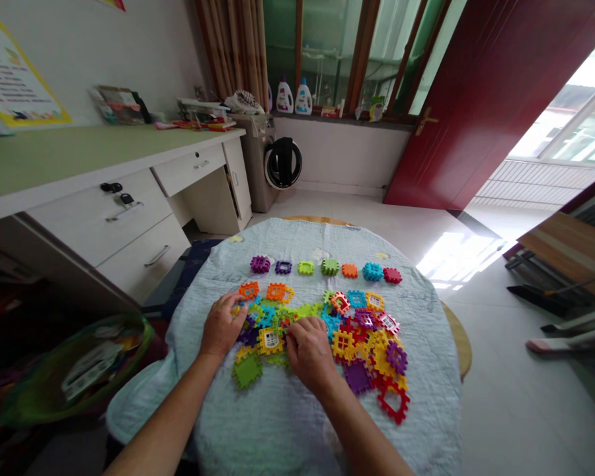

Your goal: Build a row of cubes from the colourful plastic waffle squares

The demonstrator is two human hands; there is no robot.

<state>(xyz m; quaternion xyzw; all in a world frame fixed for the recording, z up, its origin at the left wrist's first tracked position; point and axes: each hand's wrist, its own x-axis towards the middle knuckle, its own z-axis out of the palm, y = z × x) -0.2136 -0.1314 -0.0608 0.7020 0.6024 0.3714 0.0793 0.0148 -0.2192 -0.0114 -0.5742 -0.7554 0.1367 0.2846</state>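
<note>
A pile of notched plastic building tiles in many colours lies on the cloth-covered table. My left hand rests at the pile's left edge, fingers stretched out and apart from the thumb. Just beyond its fingertips lies an orange tile. In the middle of the pile my right hand is closed, fingers curled down; whatever is under them is hidden. Close to it are a yellow window tile on the left and another yellow tile on the right. A green square tile lies nearer to me.
Behind the pile runs a row of sorted tiles, including a purple stack, a green stack and a blue stack. A pale blue cloth covers the round table. A green basket stands at the left.
</note>
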